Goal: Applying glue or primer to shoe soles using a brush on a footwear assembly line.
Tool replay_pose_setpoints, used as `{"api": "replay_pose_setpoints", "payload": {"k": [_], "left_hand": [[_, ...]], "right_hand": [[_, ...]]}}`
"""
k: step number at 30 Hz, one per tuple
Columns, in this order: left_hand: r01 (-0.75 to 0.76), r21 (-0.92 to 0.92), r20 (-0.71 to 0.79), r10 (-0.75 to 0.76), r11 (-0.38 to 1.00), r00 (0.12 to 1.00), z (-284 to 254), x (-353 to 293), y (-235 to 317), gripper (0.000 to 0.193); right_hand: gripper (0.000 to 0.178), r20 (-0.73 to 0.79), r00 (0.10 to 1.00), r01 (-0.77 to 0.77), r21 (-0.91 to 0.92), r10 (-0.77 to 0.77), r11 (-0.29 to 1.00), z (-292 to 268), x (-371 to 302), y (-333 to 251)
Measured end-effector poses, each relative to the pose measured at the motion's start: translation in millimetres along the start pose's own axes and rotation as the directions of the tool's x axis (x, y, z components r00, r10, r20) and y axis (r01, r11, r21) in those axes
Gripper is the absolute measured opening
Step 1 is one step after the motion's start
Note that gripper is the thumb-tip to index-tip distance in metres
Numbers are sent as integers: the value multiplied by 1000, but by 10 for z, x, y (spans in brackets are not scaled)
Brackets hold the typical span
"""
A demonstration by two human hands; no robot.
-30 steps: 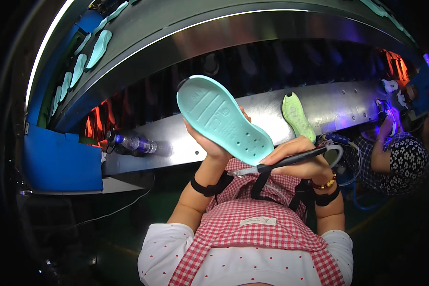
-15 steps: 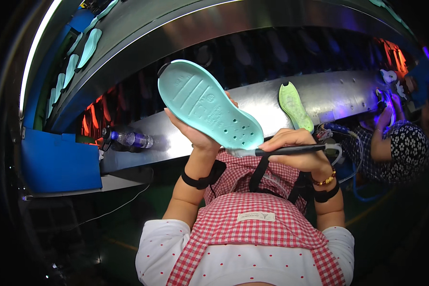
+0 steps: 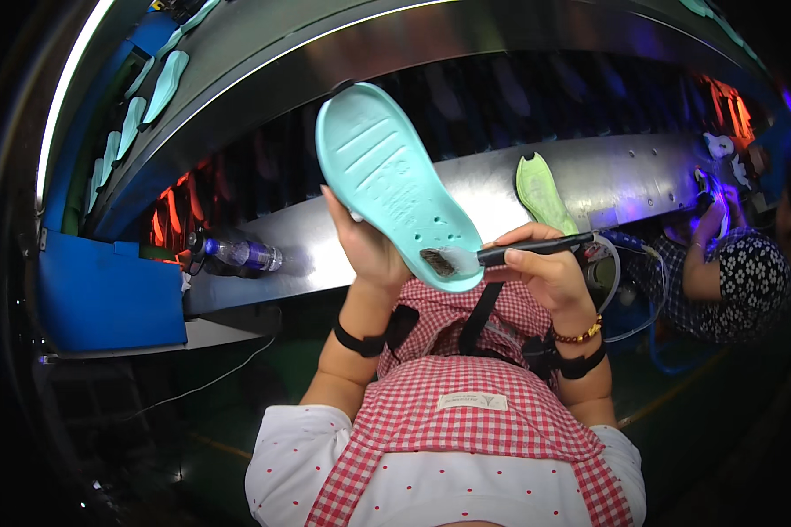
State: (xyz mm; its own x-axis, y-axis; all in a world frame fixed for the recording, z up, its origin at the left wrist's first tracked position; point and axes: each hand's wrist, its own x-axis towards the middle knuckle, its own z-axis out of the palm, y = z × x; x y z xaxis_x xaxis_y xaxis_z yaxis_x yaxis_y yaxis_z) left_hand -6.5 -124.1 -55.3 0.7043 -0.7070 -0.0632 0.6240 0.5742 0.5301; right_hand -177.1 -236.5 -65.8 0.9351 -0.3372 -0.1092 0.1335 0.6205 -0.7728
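Observation:
My left hand (image 3: 366, 246) is closed around the edge and underside of a turquoise shoe sole (image 3: 395, 176), tilted with its patterned face up. Grooves run across its far part, and small holes dot the near part. A black piece sits at its far tip. In my right hand (image 3: 545, 272) is a brush (image 3: 523, 252) with a black handle. Its dark bristles press on the sole's near end, by the holes. A clear tube (image 3: 613, 279) runs from the handle's rear end. Part of my left fingers is hidden beneath the sole.
A green sole (image 3: 543, 189) lies on the metal ledge (image 3: 483, 189) ahead. A bottle (image 3: 242, 255) rests on its left part, beside a blue machine housing (image 3: 110, 294). Turquoise soles (image 3: 165, 86) ride the conveyor at far left. A co-worker (image 3: 747, 281) works on the right.
The sole has shifted right and turned more upright. The brush has moved from the sole's near edge onto its surface, and its bristles now show.

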Motion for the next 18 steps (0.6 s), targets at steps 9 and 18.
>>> {"api": "replay_pose_setpoints", "payload": {"k": [9, 18], "left_hand": [[396, 92, 259, -406, 913, 876, -487, -195, -171, 62], [590, 362, 261, -687, 721, 679, -238, -100, 136, 50]], "right_hand": [[20, 222, 969, 0, -427, 105, 904, 129, -110, -226], [20, 600, 797, 426, -639, 69, 640, 145, 22, -543]]}}
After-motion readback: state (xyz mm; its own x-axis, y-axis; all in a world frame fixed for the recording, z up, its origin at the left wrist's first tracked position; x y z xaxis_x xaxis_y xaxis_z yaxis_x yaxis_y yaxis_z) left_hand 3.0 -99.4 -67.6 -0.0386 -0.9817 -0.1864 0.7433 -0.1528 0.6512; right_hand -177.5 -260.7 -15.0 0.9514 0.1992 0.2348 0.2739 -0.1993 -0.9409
